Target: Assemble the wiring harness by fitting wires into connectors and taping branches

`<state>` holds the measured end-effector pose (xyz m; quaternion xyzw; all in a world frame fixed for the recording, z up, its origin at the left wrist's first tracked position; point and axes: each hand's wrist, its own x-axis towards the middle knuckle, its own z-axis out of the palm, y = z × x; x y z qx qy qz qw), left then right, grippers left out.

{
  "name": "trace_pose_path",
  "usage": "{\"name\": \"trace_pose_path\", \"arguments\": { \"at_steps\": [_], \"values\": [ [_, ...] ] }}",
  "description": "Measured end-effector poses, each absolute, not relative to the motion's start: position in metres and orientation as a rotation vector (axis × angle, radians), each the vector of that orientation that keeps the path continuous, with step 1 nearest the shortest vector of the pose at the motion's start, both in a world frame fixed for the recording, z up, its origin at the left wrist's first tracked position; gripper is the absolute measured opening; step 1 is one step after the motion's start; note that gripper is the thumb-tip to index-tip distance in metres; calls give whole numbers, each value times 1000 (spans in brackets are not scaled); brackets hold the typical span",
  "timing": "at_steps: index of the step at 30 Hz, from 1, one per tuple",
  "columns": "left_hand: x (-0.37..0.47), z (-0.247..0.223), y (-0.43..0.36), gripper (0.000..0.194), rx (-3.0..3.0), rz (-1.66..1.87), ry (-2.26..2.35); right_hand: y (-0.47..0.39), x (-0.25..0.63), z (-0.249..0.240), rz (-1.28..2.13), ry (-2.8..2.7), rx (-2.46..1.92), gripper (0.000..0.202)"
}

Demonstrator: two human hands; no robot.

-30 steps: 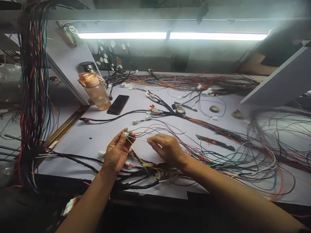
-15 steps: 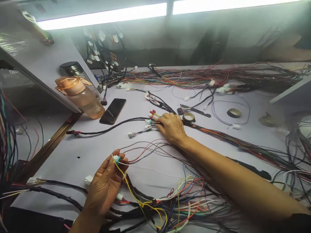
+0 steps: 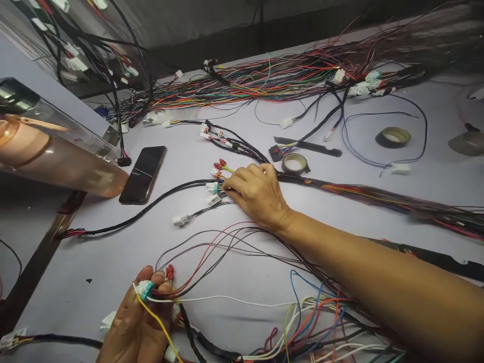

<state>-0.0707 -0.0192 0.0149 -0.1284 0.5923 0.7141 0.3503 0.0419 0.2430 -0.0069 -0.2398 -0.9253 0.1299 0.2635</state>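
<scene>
My left hand (image 3: 141,327), low in the picture, pinches a white-and-teal wire connector (image 3: 145,290). Thin red, black and white wires run from it to the right, and a yellow wire (image 3: 161,325) crosses in front. A small red connector (image 3: 170,273) shows beside those fingertips. My right hand (image 3: 257,194) is closed over the branch wires of a black-taped wiring harness (image 3: 295,180). Left of its fingers, another white-and-teal connector (image 3: 213,188), a red connector (image 3: 220,164) and white connectors (image 3: 181,220) poke out. Its palm hides the wires underneath.
Beside my right hand lies a roll of black tape (image 3: 294,164), with another tape roll (image 3: 395,136) farther right. A phone (image 3: 142,175) and bottles (image 3: 71,161) are at the left. Bundled wires (image 3: 245,83) span the back; loose wires (image 3: 313,312) cover the front right.
The camera view has tilted down and come closer. My left hand now appears lower and farther left, with the red connector showing by its fingers. My right hand stays on the harness.
</scene>
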Motion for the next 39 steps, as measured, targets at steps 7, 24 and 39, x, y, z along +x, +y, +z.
{"name": "trace_pose_path", "arguments": {
  "at_steps": [7,24,39],
  "values": [
    [-67,20,-14,18,-298,1849,1480,244,42,-10,313,-2494,-621,22],
    [-59,26,-12,38,-316,1845,1514,244,42,-11,309,-2496,-584,22],
    [-58,29,-20,25,-120,1838,1436,242,43,-10,237,-2467,-572,18]
  ]
}}
